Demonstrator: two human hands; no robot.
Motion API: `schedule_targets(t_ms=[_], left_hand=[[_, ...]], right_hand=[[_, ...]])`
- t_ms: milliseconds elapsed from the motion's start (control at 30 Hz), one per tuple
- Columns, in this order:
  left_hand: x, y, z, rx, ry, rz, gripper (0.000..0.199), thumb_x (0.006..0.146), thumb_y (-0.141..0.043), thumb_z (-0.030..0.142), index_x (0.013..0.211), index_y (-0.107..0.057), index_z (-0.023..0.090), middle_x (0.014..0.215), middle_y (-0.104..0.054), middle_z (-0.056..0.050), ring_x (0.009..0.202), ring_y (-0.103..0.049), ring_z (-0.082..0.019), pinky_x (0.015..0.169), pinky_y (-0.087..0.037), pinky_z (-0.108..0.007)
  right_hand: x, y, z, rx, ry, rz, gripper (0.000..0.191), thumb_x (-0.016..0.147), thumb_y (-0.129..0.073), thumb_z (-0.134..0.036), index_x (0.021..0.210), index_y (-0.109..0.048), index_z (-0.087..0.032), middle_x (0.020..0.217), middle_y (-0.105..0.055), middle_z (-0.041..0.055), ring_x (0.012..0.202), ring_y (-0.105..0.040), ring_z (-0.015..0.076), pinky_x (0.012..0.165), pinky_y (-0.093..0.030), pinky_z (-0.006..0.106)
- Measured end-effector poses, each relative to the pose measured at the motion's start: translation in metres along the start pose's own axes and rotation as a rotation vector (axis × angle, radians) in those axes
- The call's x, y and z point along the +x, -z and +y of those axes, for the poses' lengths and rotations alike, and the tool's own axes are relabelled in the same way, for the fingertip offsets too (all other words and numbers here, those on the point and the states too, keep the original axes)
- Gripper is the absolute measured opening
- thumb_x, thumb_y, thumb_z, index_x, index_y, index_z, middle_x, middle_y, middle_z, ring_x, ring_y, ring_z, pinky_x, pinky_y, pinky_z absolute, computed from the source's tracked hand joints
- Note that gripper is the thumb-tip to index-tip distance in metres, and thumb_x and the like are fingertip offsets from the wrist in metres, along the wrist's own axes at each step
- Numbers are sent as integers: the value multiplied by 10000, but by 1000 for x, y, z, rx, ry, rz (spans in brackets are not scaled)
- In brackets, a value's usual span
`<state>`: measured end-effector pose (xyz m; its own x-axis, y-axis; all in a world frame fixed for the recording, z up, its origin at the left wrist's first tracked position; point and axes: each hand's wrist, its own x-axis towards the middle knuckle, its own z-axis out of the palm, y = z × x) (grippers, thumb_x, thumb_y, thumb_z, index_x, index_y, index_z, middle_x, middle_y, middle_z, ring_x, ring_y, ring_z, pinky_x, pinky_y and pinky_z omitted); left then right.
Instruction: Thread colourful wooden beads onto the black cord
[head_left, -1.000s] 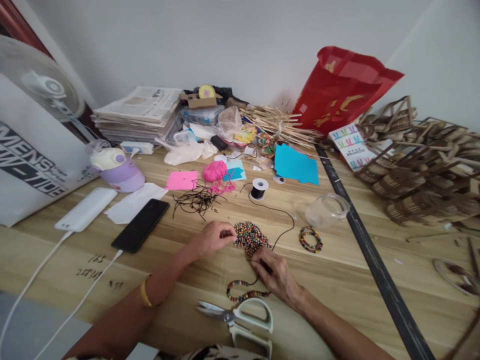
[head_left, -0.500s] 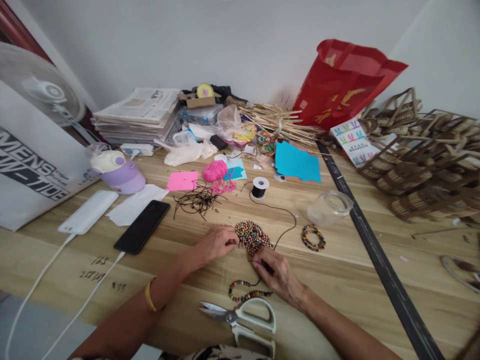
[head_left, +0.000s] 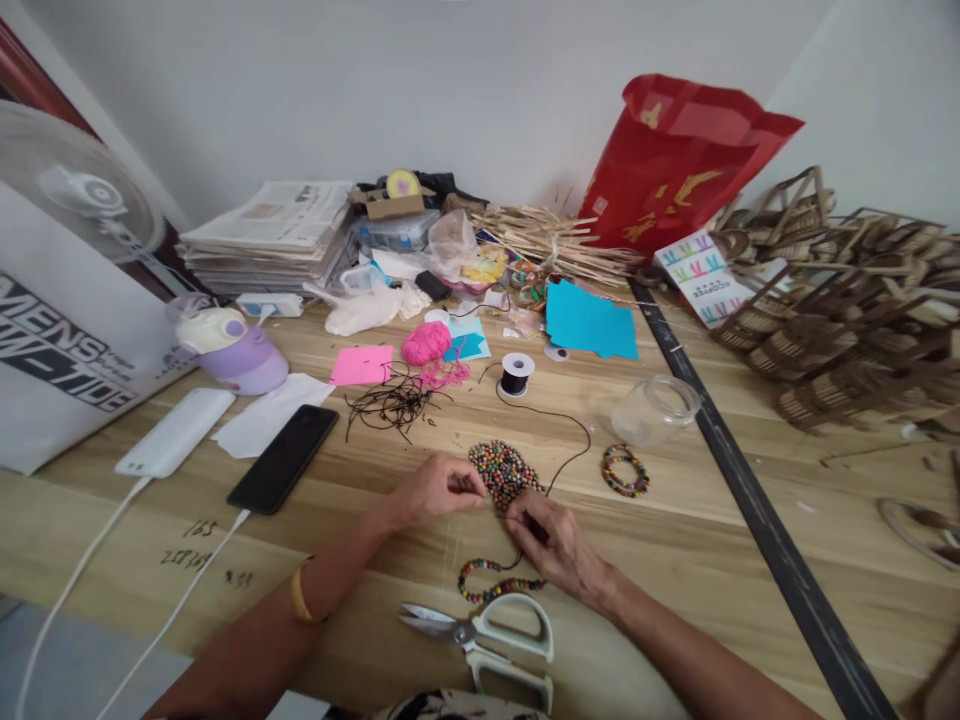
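Note:
A heap of small multicoloured beads (head_left: 506, 468) lies on the wooden table between my hands. My left hand (head_left: 439, 488) is at the heap's left edge, thumb and fingers pinched; anything between the tips is too small to make out. At the heap's near side, my right hand (head_left: 551, 540) pinches the black cord (head_left: 576, 455), which runs back to a spool (head_left: 517, 374). Below it, a strand of threaded beads (head_left: 480, 592) curves on the tabletop, joined to the cord. Scissors (head_left: 480, 635) with pale handles lie spread nearest me.
A finished-looking bead bracelet (head_left: 625, 470) and a glass jar (head_left: 656, 410) are on the right. Cut black cords (head_left: 394, 400), pink yarn (head_left: 426, 343) and a phone (head_left: 283, 458) lie to the left. Brown woven baskets (head_left: 847, 320) crowd the far right.
My left hand has shifted slightly right, closer to my right hand, along the bead heap. My right hand stays nearly in place, and its cord tip no longer shows clearly.

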<state>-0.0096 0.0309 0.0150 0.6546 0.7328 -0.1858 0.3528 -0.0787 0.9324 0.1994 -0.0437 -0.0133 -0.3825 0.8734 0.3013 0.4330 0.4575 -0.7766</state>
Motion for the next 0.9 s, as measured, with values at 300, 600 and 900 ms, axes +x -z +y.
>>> schedule_targets(t_ms=[300, 600, 900], left_hand=[[5, -16, -8, -178, 23, -98, 198, 683, -727, 253, 777, -665, 90, 717, -684, -41, 657, -585, -112, 639, -442, -222], [5, -18, -8, -189, 34, -122, 228, 685, -738, 281, 782, -652, 93, 715, -666, -34, 657, -573, -108, 632, -436, -220], [5, -18, -7, -165, 1, -103, 201, 691, -724, 264, 770, -662, 90, 685, -654, -29, 627, -553, -103, 605, -417, -210]], right_hand=[[0, 1, 0, 5, 9, 4, 136, 901, -462, -189, 783, -528, -174, 663, -518, -3, 574, -459, 110, 530, -368, 213], [1, 2, -3, 31, 21, -2, 104, 866, -476, -150, 774, -519, -173, 655, -495, -13, 545, -445, 98, 500, -341, 196], [1, 3, -5, 41, 20, -19, 95, 858, -483, -143, 782, -535, -166, 673, -517, 3, 561, -461, 102, 515, -358, 204]])
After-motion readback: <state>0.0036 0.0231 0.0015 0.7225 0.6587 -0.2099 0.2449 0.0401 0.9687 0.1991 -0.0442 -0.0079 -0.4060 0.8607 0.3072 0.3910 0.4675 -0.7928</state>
